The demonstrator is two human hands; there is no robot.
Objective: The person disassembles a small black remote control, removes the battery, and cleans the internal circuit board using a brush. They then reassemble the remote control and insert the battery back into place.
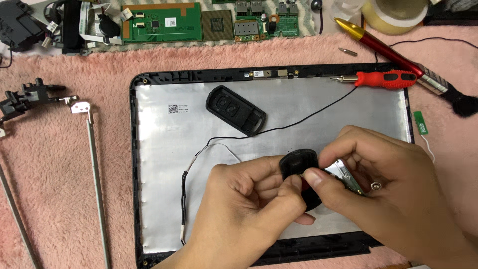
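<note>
Far left, on the pink fluffy cloth [59,199], I log a black plastic hinge bracket [27,95] and, just beside it, a long thin silver metal hinge rod [94,179] running down toward the bottom edge. Along the top edge lie a tangle of black parts with flat white ribbon cables [74,25], then a green rectangular circuit board [164,22] and a smaller green board with metal ports [261,20].

Centre: a black-framed laptop lid back with silver foil lining [164,164] lies flat on the cloth. On the foil I note a black oval plastic key-fob half [235,110], lying apart from the hands, and a thin black wire [298,119] crossing the foil, which joins a thicker black sleeved cable [184,194] at the lid's left side.

Lower centre: my left hand [244,209] and right hand [378,184] meet over the foil. Both pinch a small black rounded plastic shell [298,167], the left hand's thumb and fingers curled at its left edge, the right hand's thumb and forefinger closed on its right edge. The hands hide its lower part. A silver metal piece [348,177] shows behind the right fingers.

Upper right: a red-handled screwdriver [386,78] rests on the lid's top rim; a red and gold pen-shaped tool [383,47], a loose metal bit [347,51] and a roll of clear tape [396,15] lie beyond.
</note>
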